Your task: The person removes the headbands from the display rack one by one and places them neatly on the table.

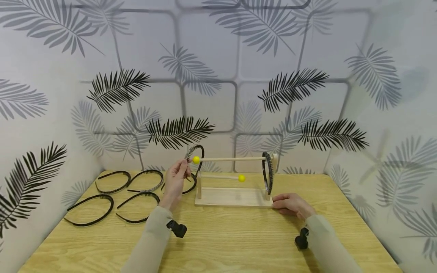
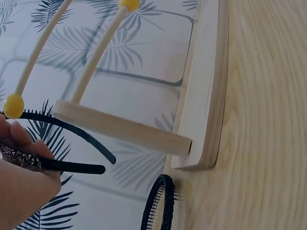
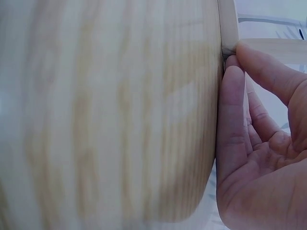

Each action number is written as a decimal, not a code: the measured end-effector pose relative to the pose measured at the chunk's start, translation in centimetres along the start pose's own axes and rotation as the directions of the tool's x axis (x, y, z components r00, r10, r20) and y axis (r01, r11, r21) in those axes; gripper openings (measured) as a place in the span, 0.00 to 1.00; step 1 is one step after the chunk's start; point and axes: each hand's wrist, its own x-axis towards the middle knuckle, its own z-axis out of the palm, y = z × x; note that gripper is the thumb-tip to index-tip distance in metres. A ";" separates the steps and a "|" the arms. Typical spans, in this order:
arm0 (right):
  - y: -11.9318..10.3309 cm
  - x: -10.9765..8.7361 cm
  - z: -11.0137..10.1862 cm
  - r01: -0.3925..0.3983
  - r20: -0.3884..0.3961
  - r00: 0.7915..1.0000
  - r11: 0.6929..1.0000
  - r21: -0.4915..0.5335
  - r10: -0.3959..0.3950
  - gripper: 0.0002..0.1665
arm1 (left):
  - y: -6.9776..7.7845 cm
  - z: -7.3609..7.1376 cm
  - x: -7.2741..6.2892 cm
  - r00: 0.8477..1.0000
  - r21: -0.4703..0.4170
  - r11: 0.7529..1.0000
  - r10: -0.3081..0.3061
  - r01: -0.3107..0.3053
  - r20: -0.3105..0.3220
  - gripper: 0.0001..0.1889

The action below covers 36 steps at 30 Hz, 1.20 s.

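My left hand (image 1: pixel 175 181) holds a black toothed headband (image 1: pixel 202 151) with a sparkly band, at the left end of the wooden stand. In the left wrist view, the headband's tips (image 2: pixel 79 167) point toward the stand's upright, and one arm runs close by the yellow ball (image 2: pixel 14 105) on the upper rod's end. Another dark headband (image 1: pixel 269 174) hangs at the right end of the upper rod (image 1: pixel 235 159). My right hand (image 1: pixel 291 204) grips the right end of the stand's base (image 1: pixel 232 198); the right wrist view shows thumb and fingertips at its edge.
Several dark headbands, one of them a plain black headband (image 1: pixel 110 208), lie on the wooden table (image 1: pixel 218 242) to the left. One headband (image 1: pixel 194 184) lies close behind my left hand. The lower rod ends in a yellow ball (image 1: pixel 241 178). A patterned wall (image 1: pixel 218 106) stands behind.
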 end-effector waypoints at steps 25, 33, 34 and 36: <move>0.0 0.2 0.1 0.005 -0.002 1.000 1.000 0.001 -0.005 0.30 | 0.6 -8.2 -0.7 0.955 0.294 0.953 -0.151 0.072 0.256 0.22; -0.1 0.2 0.1 -0.001 0.000 1.000 1.000 0.002 0.001 0.29 | 1.1 -10.5 -1.1 0.907 0.300 0.953 -0.159 0.038 0.390 0.22; 0.0 0.2 0.1 -0.001 0.001 1.000 1.000 0.000 0.001 0.30 | 1.2 -10.8 -1.2 0.900 0.310 0.950 -0.159 0.029 0.405 0.23; 0.0 0.2 0.1 -0.003 -0.002 1.000 1.000 -0.002 0.003 0.30 | 1.2 -11.2 -1.4 0.888 0.325 0.946 -0.169 0.024 0.428 0.23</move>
